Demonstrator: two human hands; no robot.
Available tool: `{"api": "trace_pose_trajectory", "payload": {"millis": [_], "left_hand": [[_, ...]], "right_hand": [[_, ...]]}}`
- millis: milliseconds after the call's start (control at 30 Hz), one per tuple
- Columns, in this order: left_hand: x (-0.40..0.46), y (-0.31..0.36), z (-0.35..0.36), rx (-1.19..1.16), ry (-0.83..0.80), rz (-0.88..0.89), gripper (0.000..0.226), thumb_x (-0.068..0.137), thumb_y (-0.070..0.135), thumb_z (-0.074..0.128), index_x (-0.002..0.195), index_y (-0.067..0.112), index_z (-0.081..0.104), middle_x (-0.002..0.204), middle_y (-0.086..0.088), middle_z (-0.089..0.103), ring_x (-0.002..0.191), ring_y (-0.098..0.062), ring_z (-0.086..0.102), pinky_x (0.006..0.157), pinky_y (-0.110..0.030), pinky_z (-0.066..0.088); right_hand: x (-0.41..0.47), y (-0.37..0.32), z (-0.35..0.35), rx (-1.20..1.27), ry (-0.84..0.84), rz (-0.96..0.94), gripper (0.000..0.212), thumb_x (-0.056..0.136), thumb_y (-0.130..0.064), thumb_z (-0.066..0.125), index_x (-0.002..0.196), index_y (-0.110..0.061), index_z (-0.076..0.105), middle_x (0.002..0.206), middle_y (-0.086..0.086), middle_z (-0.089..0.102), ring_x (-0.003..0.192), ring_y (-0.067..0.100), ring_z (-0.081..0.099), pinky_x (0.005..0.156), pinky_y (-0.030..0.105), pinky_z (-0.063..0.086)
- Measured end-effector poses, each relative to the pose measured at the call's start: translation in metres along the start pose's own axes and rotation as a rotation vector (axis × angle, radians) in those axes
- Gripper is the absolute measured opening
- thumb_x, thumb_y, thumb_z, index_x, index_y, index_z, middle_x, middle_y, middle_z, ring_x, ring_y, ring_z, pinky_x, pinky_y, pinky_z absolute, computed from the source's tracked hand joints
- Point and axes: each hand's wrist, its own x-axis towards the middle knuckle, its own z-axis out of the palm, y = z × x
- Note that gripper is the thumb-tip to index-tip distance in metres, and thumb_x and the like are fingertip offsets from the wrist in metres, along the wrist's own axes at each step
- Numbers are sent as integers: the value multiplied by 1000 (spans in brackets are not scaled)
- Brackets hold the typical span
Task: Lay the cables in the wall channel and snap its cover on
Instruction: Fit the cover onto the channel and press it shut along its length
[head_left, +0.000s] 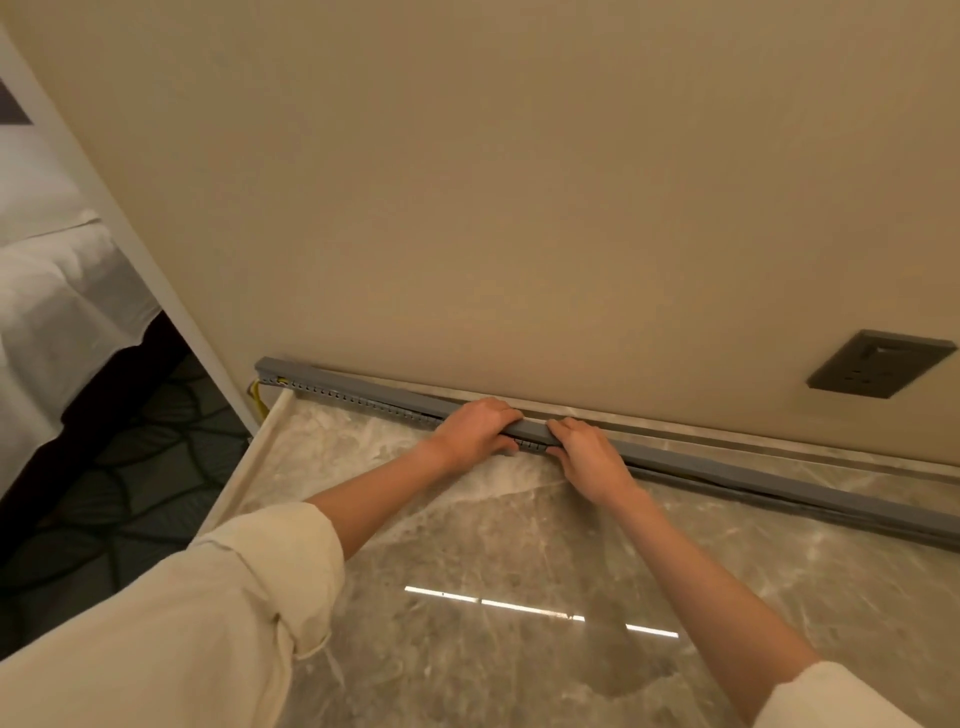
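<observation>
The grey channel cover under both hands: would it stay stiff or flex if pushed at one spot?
The grey channel cover is long and thin, so it would probably flex locally. Right of the right hand it seems to gape off the channel, hinting at bending. The left hand grips beside it; probably light.

- Single head-worn view, looking forward and down along both outstretched forearms.
- Facing the beige wall (519, 182) where it is meeting the marble floor (519, 597).
- Sitting near; wall base filling mid-frame.
- Wide lens catching a bed (57, 291) at left edge.
</observation>
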Motion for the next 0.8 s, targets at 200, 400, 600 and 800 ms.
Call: {"api": "trace_pose_trajectory", "payload": {"millis": [200, 400, 600, 800], "left_hand": [[-39, -73, -38, 44, 23, -83, 48, 77, 37, 72, 114, 9, 60, 110, -9, 67, 102, -25, 60, 85, -35, 47], [-81, -140, -84, 137, 24, -196, 38, 85, 29, 66, 115, 7, 61, 111, -11, 64, 104, -29, 58, 86, -39, 47], [-94, -145, -79, 151, 100, -179, 36, 90, 23, 58, 120, 3, 60, 114, -16, 63, 106, -31, 57, 91, -41, 46], [-99, -145, -78, 151, 90, -190, 36, 91, 25, 57, 119, 2, 59, 117, -15, 63, 109, -30, 55, 95, -40, 43]], "right_hand": [[3, 0, 2, 64, 22, 16, 24, 93, -14, 52, 115, -4, 56, 107, 14, 62, 100, 34, 57, 83, 42, 47], [8, -3, -2, 61, -7, 46, 26, 93, -14, 53, 117, -6, 56, 111, 12, 62, 103, 31, 58, 84, 42, 48], [26, -30, -13, -73, -199, 52, 24, 78, -15, 59, 102, -11, 57, 104, 10, 63, 95, 29, 60, 74, 34, 49], [74, -106, 3, 60, -189, -197, 40, 82, -31, 62, 114, -9, 51, 109, 12, 59, 98, 31, 57, 80, 36, 46]]}}
